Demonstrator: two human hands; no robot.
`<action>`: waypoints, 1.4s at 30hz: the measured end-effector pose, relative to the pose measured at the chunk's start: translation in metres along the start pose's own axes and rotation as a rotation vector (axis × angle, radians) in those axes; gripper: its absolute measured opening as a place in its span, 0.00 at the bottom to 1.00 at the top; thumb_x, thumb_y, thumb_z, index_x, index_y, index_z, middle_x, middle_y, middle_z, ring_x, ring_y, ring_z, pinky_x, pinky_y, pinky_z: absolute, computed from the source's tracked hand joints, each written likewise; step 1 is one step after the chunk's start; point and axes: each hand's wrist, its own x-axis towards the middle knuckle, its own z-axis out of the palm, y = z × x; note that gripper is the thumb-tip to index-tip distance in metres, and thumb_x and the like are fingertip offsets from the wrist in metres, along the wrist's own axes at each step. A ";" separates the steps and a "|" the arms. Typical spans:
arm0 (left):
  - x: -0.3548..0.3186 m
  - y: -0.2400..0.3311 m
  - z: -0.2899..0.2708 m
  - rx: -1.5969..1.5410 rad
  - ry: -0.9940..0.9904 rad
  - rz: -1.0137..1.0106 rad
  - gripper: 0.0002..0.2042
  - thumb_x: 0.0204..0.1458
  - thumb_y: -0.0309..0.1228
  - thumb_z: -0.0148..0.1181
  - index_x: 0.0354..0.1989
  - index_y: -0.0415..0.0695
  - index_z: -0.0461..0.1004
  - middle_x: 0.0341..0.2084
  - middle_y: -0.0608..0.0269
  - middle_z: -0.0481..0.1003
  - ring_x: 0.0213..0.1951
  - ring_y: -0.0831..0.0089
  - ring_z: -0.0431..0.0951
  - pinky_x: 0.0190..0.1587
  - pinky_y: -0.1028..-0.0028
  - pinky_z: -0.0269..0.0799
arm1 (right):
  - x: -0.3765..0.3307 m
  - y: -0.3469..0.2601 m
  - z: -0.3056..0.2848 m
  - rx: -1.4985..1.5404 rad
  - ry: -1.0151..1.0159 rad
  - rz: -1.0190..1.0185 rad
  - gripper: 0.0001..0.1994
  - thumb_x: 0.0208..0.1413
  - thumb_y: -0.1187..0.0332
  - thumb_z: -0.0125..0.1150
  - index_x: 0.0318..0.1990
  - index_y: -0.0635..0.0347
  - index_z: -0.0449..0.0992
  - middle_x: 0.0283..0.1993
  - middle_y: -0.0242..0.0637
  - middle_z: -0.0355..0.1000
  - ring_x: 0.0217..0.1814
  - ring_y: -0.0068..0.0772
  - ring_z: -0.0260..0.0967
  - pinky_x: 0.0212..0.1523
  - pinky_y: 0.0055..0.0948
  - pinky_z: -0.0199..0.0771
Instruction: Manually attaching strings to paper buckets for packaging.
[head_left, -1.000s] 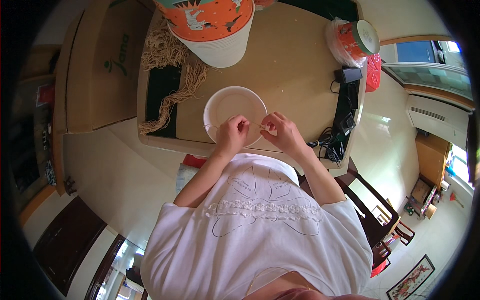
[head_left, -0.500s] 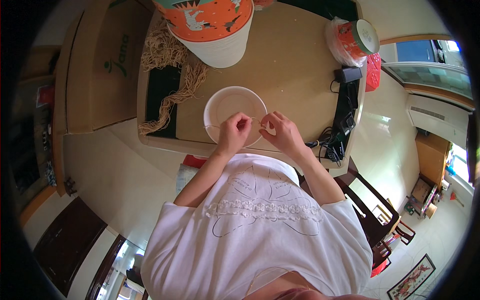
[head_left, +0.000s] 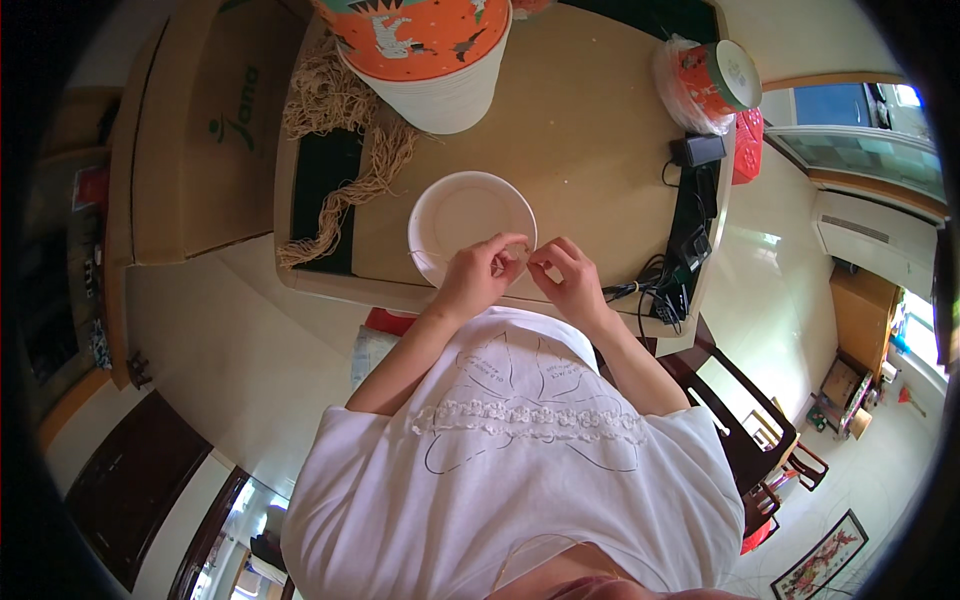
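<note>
A round white paper tub (head_left: 472, 200) stands near the table's front edge, its inside facing up. Over its near rim my left hand (head_left: 484, 272) pinches a thin tan string (head_left: 425, 254), whose loose end shows beside the wrist. Close beside it, my right hand (head_left: 566, 278) pinches the same string, as far as I can see; its fingertips almost meet those of the left. The bit of string between the fingers is too small to make out well. At the back left stands a tall stack of orange-and-white paper tubs (head_left: 430, 70).
A tangled bundle of tan strings (head_left: 345, 195) lies on the table's left side. Along the right edge are a black power adapter (head_left: 697, 150) and coiled black cables (head_left: 655, 290). Orange tubs in clear plastic (head_left: 700, 85) sit at the back right. A cardboard box (head_left: 200, 150) stands left.
My two hands have come together, the left moving right and slightly down. The string between them has shortened from view.
</note>
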 end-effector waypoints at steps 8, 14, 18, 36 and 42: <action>0.006 0.001 -0.005 -0.047 0.136 -0.277 0.12 0.59 0.29 0.52 0.49 0.40 0.71 0.15 0.62 0.74 0.18 0.76 0.75 0.24 0.75 0.69 | 0.001 -0.007 -0.003 0.000 0.019 0.095 0.06 0.49 0.79 0.62 0.35 0.63 0.73 0.33 0.40 0.70 0.34 0.36 0.73 0.33 0.29 0.77; 0.006 0.013 -0.008 -0.191 -0.088 -0.476 0.12 0.56 0.24 0.53 0.48 0.39 0.69 0.14 0.61 0.74 0.19 0.76 0.75 0.24 0.75 0.70 | -0.004 0.002 0.004 0.034 0.033 0.121 0.06 0.52 0.78 0.61 0.37 0.65 0.72 0.33 0.38 0.71 0.33 0.29 0.73 0.34 0.26 0.74; -0.004 0.014 -0.002 -0.256 -0.114 -0.409 0.13 0.52 0.21 0.55 0.46 0.39 0.67 0.18 0.57 0.77 0.21 0.71 0.79 0.26 0.71 0.74 | -0.016 0.014 0.014 0.357 0.066 0.376 0.04 0.55 0.78 0.58 0.37 0.64 0.71 0.32 0.37 0.72 0.31 0.25 0.72 0.33 0.22 0.73; 0.004 -0.001 0.006 0.148 0.027 -0.155 0.07 0.50 0.29 0.63 0.36 0.40 0.78 0.14 0.60 0.72 0.18 0.76 0.71 0.23 0.74 0.66 | 0.002 -0.008 0.006 0.040 0.000 0.202 0.09 0.50 0.77 0.62 0.41 0.60 0.76 0.32 0.36 0.69 0.30 0.27 0.68 0.32 0.25 0.70; 0.005 0.019 -0.007 0.129 -0.071 -0.260 0.06 0.50 0.29 0.61 0.34 0.42 0.78 0.19 0.56 0.76 0.23 0.64 0.78 0.26 0.69 0.71 | 0.006 -0.004 0.007 -0.051 -0.021 0.153 0.05 0.50 0.75 0.62 0.36 0.61 0.76 0.30 0.37 0.69 0.27 0.30 0.69 0.29 0.27 0.72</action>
